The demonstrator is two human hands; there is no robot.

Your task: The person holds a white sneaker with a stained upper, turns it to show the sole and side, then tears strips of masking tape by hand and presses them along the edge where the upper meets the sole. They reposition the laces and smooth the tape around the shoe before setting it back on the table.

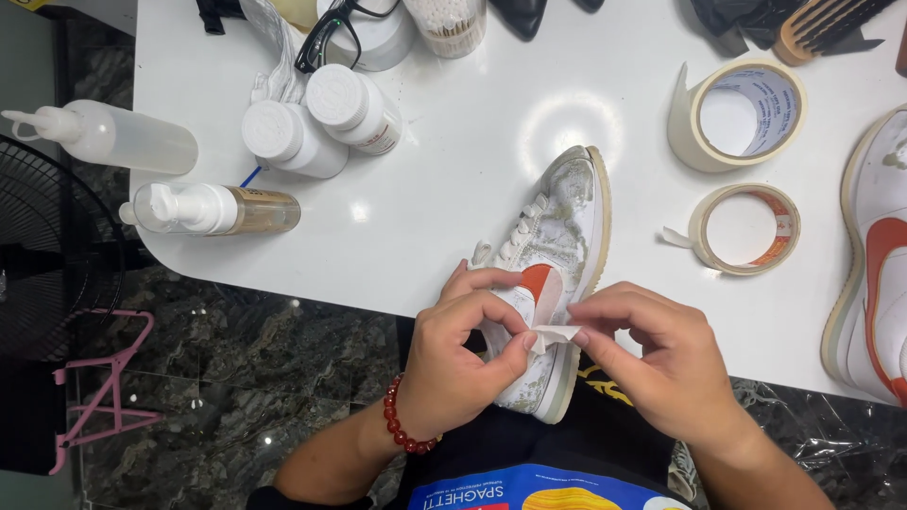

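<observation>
Down at the lower centre of the frame, a dirty white sneaker [557, 255] with an orange side mark lies over the near edge of the white tabletop [453, 170]. Its long axis runs on a slant, toe toward the upper right, heel toward the person at the bottom. Left hand [463, 354], red bead bracelet [402, 425] on the wrist, curls closed around the heel side, thumb and forefinger pinching a pale strip of tape [556, 332]. Right hand [652, 349] pinches the other end, fingers nearly shut on it, right against the shoe. Right of the sneaker, two tape rolls [742, 113] sit apart from it; a second sneaker [874, 264] shows at the right edge. Upper left, white bottles [321, 118] and a foam pump bottle [213, 210].
</observation>
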